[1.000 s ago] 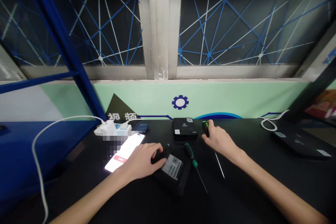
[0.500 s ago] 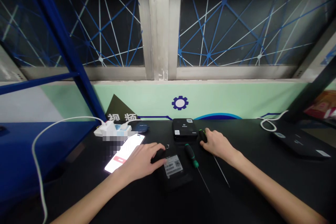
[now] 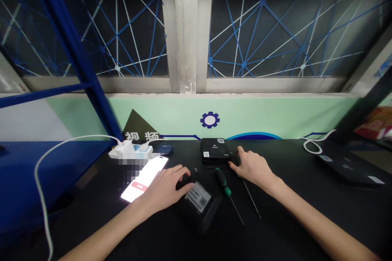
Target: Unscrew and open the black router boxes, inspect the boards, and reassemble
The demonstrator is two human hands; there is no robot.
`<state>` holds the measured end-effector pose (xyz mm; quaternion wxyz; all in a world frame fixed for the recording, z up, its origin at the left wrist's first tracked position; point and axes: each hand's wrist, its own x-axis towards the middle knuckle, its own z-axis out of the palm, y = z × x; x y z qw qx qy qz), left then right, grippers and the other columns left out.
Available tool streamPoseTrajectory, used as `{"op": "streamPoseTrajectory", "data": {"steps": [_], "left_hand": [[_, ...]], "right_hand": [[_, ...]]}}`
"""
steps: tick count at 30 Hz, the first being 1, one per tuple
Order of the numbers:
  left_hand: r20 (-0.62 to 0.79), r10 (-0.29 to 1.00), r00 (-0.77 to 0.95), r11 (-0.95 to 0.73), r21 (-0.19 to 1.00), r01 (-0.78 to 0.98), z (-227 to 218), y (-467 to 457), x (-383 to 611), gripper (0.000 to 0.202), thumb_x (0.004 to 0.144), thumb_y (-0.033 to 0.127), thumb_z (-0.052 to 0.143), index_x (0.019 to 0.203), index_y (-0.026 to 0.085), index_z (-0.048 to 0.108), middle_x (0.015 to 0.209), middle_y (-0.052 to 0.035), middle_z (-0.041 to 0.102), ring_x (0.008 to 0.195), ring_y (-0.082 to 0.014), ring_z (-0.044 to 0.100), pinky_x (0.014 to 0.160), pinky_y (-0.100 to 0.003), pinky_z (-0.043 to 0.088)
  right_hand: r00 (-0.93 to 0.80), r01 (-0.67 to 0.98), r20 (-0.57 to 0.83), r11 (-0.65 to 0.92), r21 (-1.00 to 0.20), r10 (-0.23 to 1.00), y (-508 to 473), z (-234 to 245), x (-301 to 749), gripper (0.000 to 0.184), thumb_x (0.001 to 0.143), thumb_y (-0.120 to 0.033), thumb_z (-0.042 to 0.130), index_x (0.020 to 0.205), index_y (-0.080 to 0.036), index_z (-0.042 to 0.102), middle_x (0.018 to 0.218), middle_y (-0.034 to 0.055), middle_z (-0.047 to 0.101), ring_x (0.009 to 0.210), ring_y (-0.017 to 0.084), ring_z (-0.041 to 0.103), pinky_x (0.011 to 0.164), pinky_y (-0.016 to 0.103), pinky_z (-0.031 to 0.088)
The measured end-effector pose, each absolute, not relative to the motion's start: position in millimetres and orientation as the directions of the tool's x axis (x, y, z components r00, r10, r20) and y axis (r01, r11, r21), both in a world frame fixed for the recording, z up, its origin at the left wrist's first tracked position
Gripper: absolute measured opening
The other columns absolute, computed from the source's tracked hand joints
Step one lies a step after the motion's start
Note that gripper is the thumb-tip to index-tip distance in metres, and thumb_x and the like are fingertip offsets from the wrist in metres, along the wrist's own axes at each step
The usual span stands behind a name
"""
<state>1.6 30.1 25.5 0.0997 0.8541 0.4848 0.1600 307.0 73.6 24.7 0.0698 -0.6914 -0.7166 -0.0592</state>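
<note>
- Here's the black box (image 3: 199, 208), tilted, in the left hand (image 3: 167, 185): fingers curl at its edge, thumb sits on the corner of a pale printed label; the rest blurs into the dark.
- Over to the green-and-black screwdriver (image 3: 226, 190), lying loose between the two grips, slim shaft pointing back toward the person.
- And a second screwdriver (image 3: 252, 198), its metal shaft running out below the right hand (image 3: 252, 166); the hand hides most of the handle, so whether that grip is closed I can't tell.
- Under it all, a black table (image 3: 269, 232).
- Well off to the right hand's right, a flat black device (image 3: 350, 167).
- Another dark box (image 3: 214, 149) stands just past the right thumb, crowding that side.
- A lit phone (image 3: 147, 177) lies left of the left grip, partly covered by the hand.
</note>
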Motion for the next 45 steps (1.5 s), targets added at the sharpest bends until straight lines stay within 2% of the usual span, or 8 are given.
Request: {"op": "streamPoseTrajectory", "data": {"steps": [8,13,17,24,30,37,42,45], "left_hand": [[0.198,0.812,0.55,-0.581,0.37,0.725,24,31,1,0.03,0.092,0.052,0.062,0.104,0.025,0.067,0.094,-0.0001,0.063,0.076,-0.0178,0.063,0.061,-0.027,0.043],[0.302,0.82,0.487,-0.57,0.339,0.749,22,31,4,0.024,0.098,0.043,0.056,0.113,0.026,0.064,0.105,-0.0016,0.062,0.085,-0.0193,0.063,0.068,-0.029,0.046],[0.319,0.804,0.503,-0.587,0.28,0.76,26,29,4,0.025,0.091,0.045,0.064,0.104,0.024,0.064,0.101,-0.0026,0.062,0.084,-0.0214,0.062,0.066,-0.031,0.046],[0.312,0.788,0.53,-0.61,0.288,0.738,20,29,4,0.032,0.09,0.047,0.067,0.111,0.024,0.064,0.104,-0.0024,0.063,0.092,-0.0238,0.064,0.074,-0.034,0.049],[0.306,0.792,0.528,-0.605,0.285,0.743,15,29,5,0.034,0.094,0.048,0.063,0.119,0.025,0.063,0.108,-0.0025,0.063,0.095,-0.0235,0.064,0.075,-0.034,0.05],[0.307,0.791,0.53,-0.607,0.284,0.742,14,29,5,0.034,0.094,0.048,0.063,0.12,0.025,0.062,0.108,-0.0019,0.062,0.095,-0.0228,0.063,0.073,-0.033,0.051],[0.299,0.792,0.532,-0.607,0.291,0.74,14,29,5,0.035,0.095,0.048,0.062,0.121,0.025,0.061,0.109,-0.0019,0.062,0.094,-0.0228,0.063,0.074,-0.033,0.051],[0.298,0.793,0.531,-0.605,0.298,0.738,12,29,6,0.032,0.096,0.045,0.062,0.121,0.025,0.06,0.111,-0.0019,0.061,0.096,-0.0229,0.063,0.075,-0.034,0.051]], "right_hand": [[-0.051,0.999,0.279,0.053,-0.001,0.959,73,31,306,0.032,0.083,-0.052,0.057,0.084,-0.019,0.06,0.067,0.0072,0.065,0.058,0.024,0.063,0.05,0.028,0.023],[-0.172,0.97,0.301,0.215,-0.114,0.938,68,33,299,0.028,0.086,-0.04,0.057,0.064,-0.021,0.055,0.06,0.0023,0.063,0.057,0.019,0.058,0.051,0.028,0.024],[-0.258,0.942,0.262,0.302,-0.145,0.93,60,30,289,0.038,0.085,-0.046,0.062,0.056,-0.021,0.056,0.056,0.0018,0.063,0.057,0.019,0.058,0.053,0.028,0.025],[-0.305,0.934,0.221,0.336,-0.122,0.926,48,30,277,0.04,0.083,-0.049,0.064,0.055,-0.021,0.059,0.056,0.0019,0.065,0.055,0.019,0.061,0.053,0.027,0.024],[-0.332,0.911,0.171,0.362,-0.199,0.928,44,24,272,0.036,0.082,-0.045,0.066,0.055,-0.021,0.06,0.055,0.0009,0.064,0.051,0.016,0.057,0.051,0.027,0.024],[-0.308,0.78,0.165,0.348,-0.521,0.937,50,26,274,0.045,0.084,-0.04,0.063,0.05,-0.019,0.043,0.047,-0.0037,0.048,0.044,0.01,0.038,0.05,0.025,0.029],[-0.24,0.42,0.233,0.318,-0.85,0.942,59,25,284,0.045,0.09,-0.048,0.058,0.059,-0.021,0.04,0.048,-0.0071,0.038,0.044,0.008,0.034,0.046,0.022,0.027],[-0.189,0.175,0.234,0.267,-0.948,0.954,61,25,287,0.039,0.095,-0.051,0.051,0.071,-0.022,0.044,0.048,-0.0072,0.045,0.039,0.009,0.041,0.04,0.02,0.029]]}}
